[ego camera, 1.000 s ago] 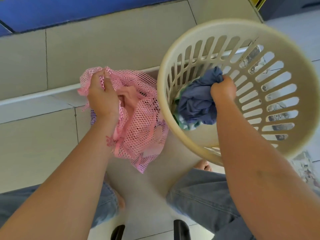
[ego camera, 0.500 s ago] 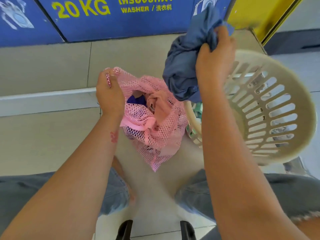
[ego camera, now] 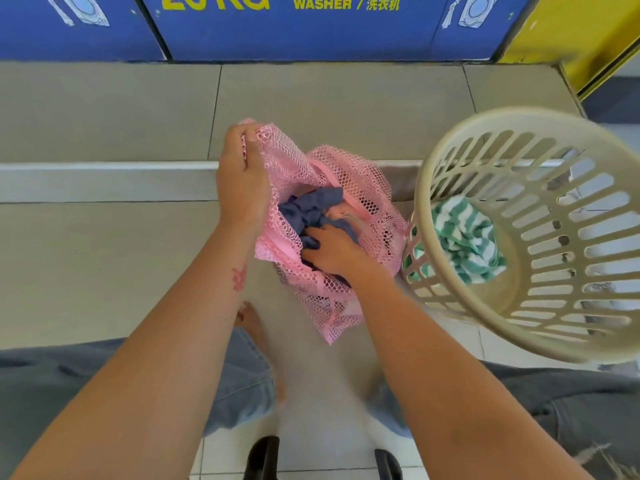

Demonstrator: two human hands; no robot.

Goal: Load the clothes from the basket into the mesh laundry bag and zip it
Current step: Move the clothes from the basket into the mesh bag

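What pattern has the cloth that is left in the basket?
Green and white stripes on the cloth in the basket, seen in the head view.

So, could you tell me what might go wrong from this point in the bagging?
1. The left hand holds the pink mesh bag open by one edge only; if that edge slips, the mouth could collapse onto the right hand.
2. The blue garment sits high in the opening and might snag the zip later.
3. The green striped cloth remains in the tilted basket and could be missed or spill.
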